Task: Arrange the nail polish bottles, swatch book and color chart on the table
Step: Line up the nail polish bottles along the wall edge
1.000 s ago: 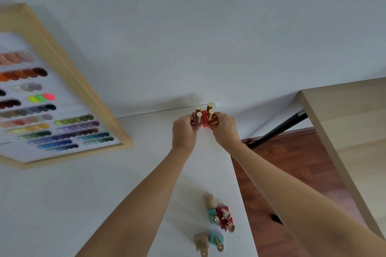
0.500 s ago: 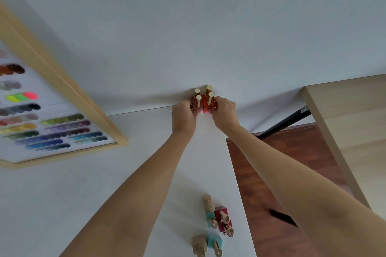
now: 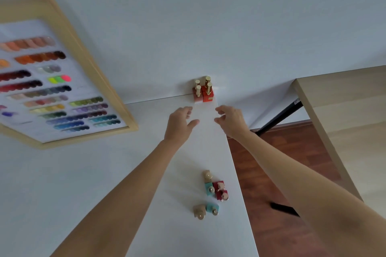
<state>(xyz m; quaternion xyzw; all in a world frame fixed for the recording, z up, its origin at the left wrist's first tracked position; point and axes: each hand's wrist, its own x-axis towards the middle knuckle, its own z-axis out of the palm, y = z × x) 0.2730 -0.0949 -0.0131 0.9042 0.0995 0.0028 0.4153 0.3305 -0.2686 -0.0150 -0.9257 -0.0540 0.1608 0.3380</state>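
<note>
A tight cluster of red and orange nail polish bottles (image 3: 203, 92) with gold caps stands at the far right corner of the white table (image 3: 183, 233), against the wall. My left hand (image 3: 179, 123) and my right hand (image 3: 230, 120) hover just in front of the cluster, fingers apart, holding nothing. Closer to me, several more bottles (image 3: 214, 191) in teal, dark red and beige stand near the table's right edge. The wooden-framed color chart (image 3: 62, 81) leans at the left. No swatch book is in view.
The table's right edge (image 3: 238, 173) drops to a wood floor (image 3: 277, 173). A light wooden tabletop (image 3: 344, 123) with a black leg stands to the right. The white wall (image 3: 208, 16) runs behind the table.
Both hands pushed the red bottle cluster back to the wall, then let go and drew back toward me, fingers now spread.
</note>
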